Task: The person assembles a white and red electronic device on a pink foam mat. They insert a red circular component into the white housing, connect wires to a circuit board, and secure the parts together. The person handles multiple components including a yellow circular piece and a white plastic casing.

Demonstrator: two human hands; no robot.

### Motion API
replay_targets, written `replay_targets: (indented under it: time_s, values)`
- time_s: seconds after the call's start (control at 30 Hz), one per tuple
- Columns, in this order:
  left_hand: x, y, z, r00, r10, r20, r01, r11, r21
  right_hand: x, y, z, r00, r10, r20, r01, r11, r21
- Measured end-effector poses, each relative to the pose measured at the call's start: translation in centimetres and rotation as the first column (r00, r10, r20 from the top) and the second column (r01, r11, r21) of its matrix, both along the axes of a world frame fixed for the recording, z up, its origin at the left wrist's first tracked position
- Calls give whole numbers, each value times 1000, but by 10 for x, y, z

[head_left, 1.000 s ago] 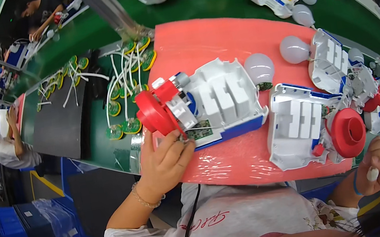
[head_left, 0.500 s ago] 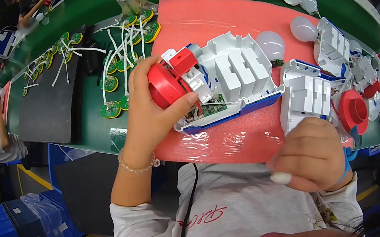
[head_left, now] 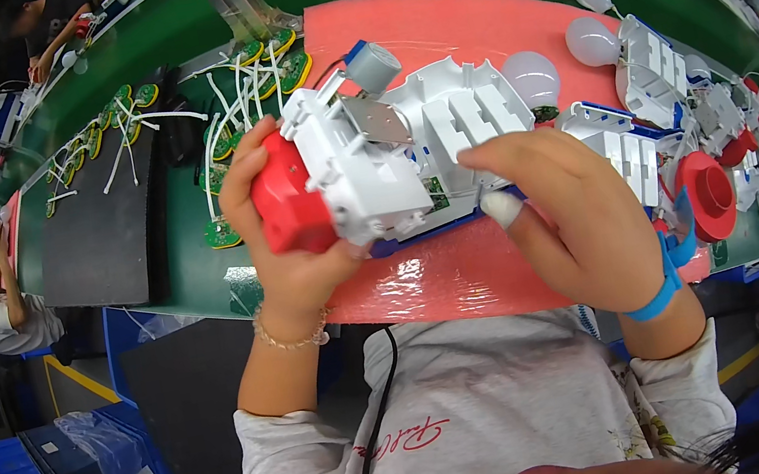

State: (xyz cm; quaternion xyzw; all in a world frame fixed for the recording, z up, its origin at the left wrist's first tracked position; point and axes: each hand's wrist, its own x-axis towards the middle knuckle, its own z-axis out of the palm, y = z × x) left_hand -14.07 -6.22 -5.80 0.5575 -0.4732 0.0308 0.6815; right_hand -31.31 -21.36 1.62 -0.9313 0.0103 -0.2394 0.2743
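My left hand point(head_left: 286, 253) is wrapped round a red and white plastic assembly point(head_left: 352, 166), tilted, with a silver cylindrical motor point(head_left: 372, 68) at its top. Behind it lies an open white housing half point(head_left: 469, 109) with a blue edge and ribbed compartments; part of a green circuit board shows inside. My right hand point(head_left: 578, 212) is over the housing's near right side, thumb and forefinger bent toward each other. A thin greyish thing seems to lie between those fingertips, too small to make out. The right thumb wears a white cover, and a blue band circles the wrist.
A pink mat point(head_left: 450, 290) covers the green table. Round green circuit boards point(head_left: 279, 72) with white wires lie left, beside a black slab point(head_left: 97, 221). White bulbs point(head_left: 532, 80), more housings point(head_left: 650, 72) and a red round part point(head_left: 707, 194) stand right. Other people work farther off.
My left hand has lifted and turned the red and white assembly toward me, out of the housing. My right hand has moved up and left from near my body to the housing.
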Motion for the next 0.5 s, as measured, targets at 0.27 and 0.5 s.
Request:
replay_targets:
  time_s: [0.27, 0.5]
  values:
    - [-11, -8, 4, 801, -250, -543, 221, 968, -120, 38, 4, -31, 987, -162, -10, 161, 986, -36]
    - [-5, 2, -4, 801, -209, -561, 295, 953, 67, 46, 6, -41, 996, -93, -6, 91, 957, 276]
